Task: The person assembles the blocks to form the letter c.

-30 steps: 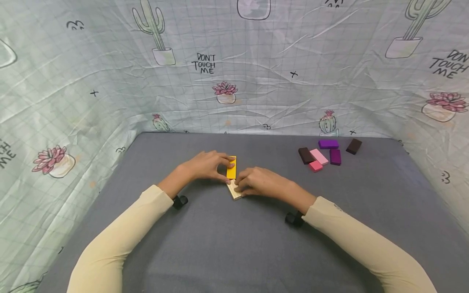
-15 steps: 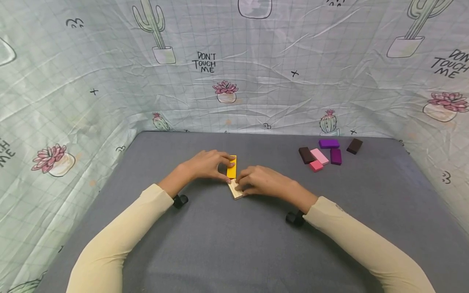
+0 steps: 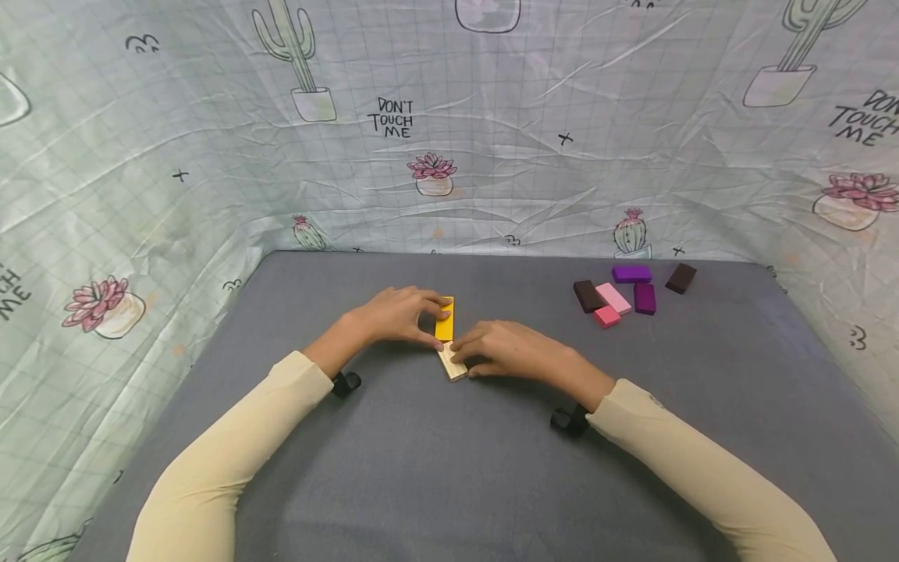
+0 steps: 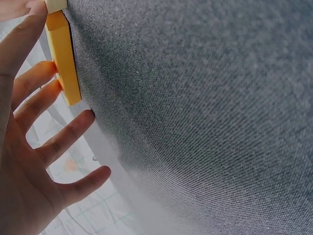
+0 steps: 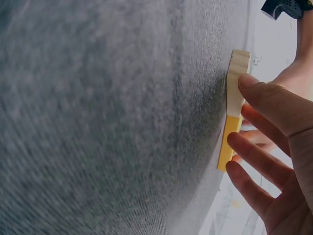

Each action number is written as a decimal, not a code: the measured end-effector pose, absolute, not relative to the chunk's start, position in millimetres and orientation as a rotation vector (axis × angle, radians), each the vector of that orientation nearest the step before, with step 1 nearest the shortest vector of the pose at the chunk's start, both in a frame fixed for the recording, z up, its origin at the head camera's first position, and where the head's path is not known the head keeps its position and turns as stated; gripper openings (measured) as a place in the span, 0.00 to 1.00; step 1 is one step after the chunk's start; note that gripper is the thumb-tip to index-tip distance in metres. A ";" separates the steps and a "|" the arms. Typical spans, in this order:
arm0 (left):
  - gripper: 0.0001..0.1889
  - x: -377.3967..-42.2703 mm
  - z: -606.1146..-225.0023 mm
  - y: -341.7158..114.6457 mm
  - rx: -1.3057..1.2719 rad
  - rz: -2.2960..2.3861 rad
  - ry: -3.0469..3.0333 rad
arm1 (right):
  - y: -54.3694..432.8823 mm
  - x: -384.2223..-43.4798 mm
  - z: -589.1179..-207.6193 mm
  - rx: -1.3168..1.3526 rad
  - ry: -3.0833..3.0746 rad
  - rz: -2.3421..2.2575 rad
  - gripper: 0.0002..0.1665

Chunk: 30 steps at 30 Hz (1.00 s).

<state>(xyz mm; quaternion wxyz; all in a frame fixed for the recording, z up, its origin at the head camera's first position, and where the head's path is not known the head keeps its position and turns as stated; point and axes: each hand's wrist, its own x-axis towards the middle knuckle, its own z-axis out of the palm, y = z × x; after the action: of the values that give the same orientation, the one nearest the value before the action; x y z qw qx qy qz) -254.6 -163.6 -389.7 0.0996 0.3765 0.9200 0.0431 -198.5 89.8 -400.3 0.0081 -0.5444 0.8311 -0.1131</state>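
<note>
A yellow block (image 3: pixel 445 329) and a pale wooden block (image 3: pixel 456 368) lie end to end on the grey cloth, the pale one nearer and angled slightly. From the left, my left hand (image 3: pixel 396 314) touches the yellow block with its fingertips, while its thumb rests by the joint at the pale block. In the left wrist view those fingers are spread and mostly straight. My right hand (image 3: pixel 516 349) lies over the pale block's right side, its fingertips on top and its thumb beside the edge. The right wrist view shows its fingers extended loosely along both blocks.
At the back right lies a loose group of blocks: dark brown (image 3: pixel 588 297), light pink (image 3: pixel 613 298), coral pink (image 3: pixel 607 316), bright purple (image 3: pixel 632 274) and dark purple (image 3: pixel 644 298). Another dark brown block (image 3: pixel 680 279) lies farther right. A printed curtain (image 3: pixel 506 140) walls the table.
The right hand's fingers have loosened and drawn slightly right, exposing more of the pale block. That block has shifted a little rightward. The left hand has stayed on the yellow block.
</note>
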 end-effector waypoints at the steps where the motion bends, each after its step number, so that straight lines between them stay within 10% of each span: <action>1: 0.37 -254.5 -389.4 -163.7 1.111 0.126 2.720 | 90.0 -198.9 -400.3 -1.687 2.594 -0.350 0.21; 30: 0.38 -256.5 -389.8 -163.5 1.107 0.126 2.703 | 190.9 -229.5 -373.6 -1.337 2.835 -0.450 0.21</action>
<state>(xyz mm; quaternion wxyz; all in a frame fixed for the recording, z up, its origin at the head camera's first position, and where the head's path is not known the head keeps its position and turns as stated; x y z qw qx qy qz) -256.5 -163.5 -389.8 0.1086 0.3765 0.9190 0.0429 -229.5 190.9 -373.6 -0.0127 -0.4222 0.8952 -0.1422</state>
